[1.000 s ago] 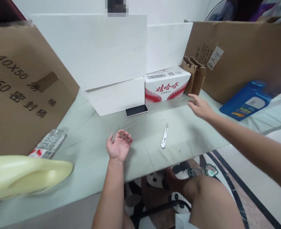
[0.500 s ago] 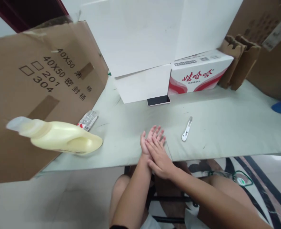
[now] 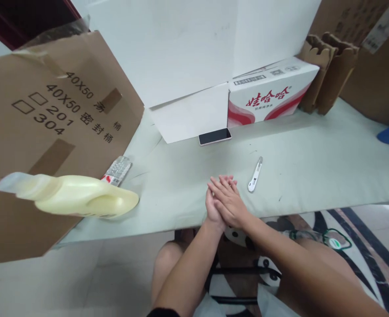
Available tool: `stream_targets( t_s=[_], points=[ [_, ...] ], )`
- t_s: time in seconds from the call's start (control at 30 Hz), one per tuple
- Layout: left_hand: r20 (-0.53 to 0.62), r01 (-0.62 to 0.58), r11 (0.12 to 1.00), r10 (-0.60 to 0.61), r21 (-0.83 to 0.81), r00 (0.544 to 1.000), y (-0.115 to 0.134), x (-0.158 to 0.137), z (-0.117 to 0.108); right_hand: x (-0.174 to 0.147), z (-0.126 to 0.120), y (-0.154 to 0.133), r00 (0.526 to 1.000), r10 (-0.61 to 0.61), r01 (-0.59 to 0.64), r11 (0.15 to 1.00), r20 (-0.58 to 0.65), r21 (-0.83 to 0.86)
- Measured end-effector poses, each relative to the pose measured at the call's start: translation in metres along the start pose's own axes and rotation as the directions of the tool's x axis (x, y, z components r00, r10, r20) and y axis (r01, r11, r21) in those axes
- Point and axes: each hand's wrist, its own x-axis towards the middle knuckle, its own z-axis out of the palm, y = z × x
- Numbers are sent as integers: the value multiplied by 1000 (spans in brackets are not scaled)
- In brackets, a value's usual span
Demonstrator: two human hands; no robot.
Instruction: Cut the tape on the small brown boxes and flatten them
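While the right hand (image 3: 233,205) lies flat over the upturned left hand (image 3: 213,209) at the pale green desk (image 3: 313,171) edge, neither grip grasping anything, a slim white plastic cutter (image 3: 255,174) lies just right of the fingertips.

Right hand (image 3: 232,204) flat over left hand (image 3: 212,210).

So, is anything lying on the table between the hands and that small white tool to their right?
Nothing visible does. The right hand lies over the left hand near the table's front edge, and only bare cloth separates them from the white tool.
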Motion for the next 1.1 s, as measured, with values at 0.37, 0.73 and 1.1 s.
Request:
stream_targets(
  t_s=[0.37,0.73,1.1],
  points=[
    [210,140,988,-150,61,966,5,-18,3,7,-10,12,957,248,-263,961,-150,-90],
    [81,-297,938,286,179,955,73,3,-22,-2,-3,-29,960,-150,96,969,236,227],
    [-3,-537,292,880,792,474,208,80,37,0,-20,-13,983,-50,-5,954,176,300]
  ],
)
